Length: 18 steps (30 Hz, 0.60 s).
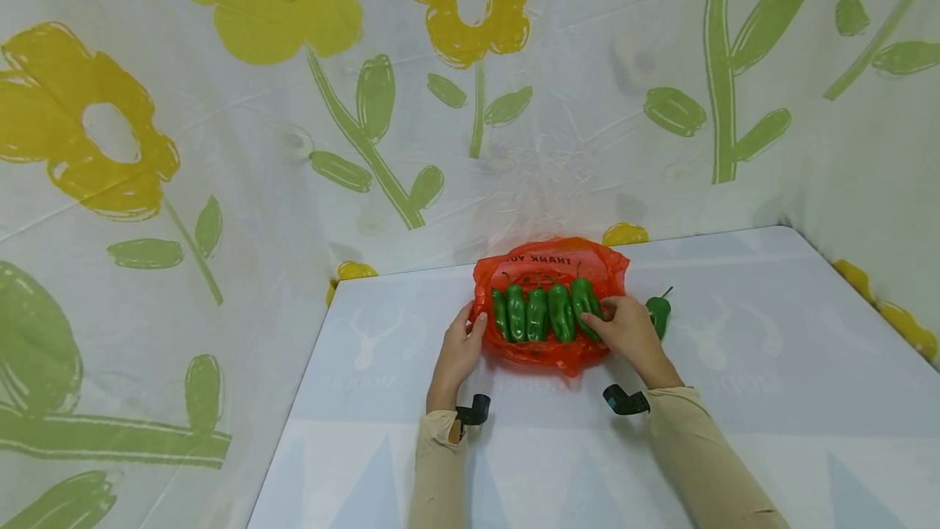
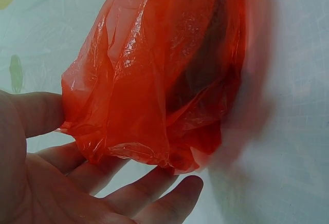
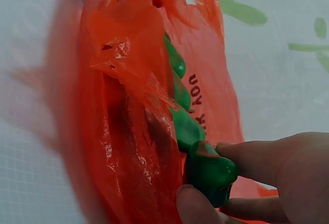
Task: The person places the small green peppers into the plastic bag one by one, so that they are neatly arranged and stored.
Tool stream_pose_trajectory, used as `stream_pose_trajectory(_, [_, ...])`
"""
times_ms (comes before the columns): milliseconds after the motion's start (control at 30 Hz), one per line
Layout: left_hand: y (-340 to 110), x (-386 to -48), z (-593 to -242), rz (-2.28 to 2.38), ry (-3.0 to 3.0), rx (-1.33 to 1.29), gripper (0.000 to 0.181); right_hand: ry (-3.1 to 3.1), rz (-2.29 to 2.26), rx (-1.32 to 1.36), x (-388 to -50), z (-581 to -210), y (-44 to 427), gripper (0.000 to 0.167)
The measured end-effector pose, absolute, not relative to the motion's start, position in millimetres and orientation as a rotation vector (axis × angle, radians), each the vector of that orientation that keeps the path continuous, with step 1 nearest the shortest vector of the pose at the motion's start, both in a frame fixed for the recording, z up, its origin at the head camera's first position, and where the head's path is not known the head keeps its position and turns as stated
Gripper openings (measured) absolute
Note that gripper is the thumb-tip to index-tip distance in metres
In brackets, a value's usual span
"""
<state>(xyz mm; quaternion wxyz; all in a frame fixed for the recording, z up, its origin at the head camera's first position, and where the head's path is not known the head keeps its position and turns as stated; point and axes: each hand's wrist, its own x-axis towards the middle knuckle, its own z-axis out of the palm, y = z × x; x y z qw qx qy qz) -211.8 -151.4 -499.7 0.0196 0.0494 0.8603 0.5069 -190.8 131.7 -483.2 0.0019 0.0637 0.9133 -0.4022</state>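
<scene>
A red plastic bag (image 1: 565, 357) with dark printed lettering lies spread on the table. Several green peppers (image 1: 538, 314) stand side by side in its opening. My right hand (image 1: 630, 331) pinches the rightmost green pepper (image 3: 211, 170) between thumb and fingers, as the right wrist view shows. At the bag's left edge, my left hand (image 1: 457, 356) pinches the thin red plastic between thumb and fingers; in the left wrist view the other fingers (image 2: 149, 193) spread beneath the bag's edge. The far ends of the peppers are partly hidden by the bag in the right wrist view.
Another green pepper (image 1: 658, 313) lies on the table just right of the bag, partly behind my right hand. The pale table (image 1: 734, 464) carries faint printed patterns. A flower-printed curtain (image 1: 573, 88) hangs behind and at both sides.
</scene>
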Motion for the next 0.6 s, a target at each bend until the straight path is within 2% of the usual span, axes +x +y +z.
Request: stream_pose_trajectory(600, [-151.9, -211.0, -498.5, 1.592, 2.667, 0.179, 0.057, 2.876, -1.205, 0.224, -191.4, -487.5, 131.7, 0.046])
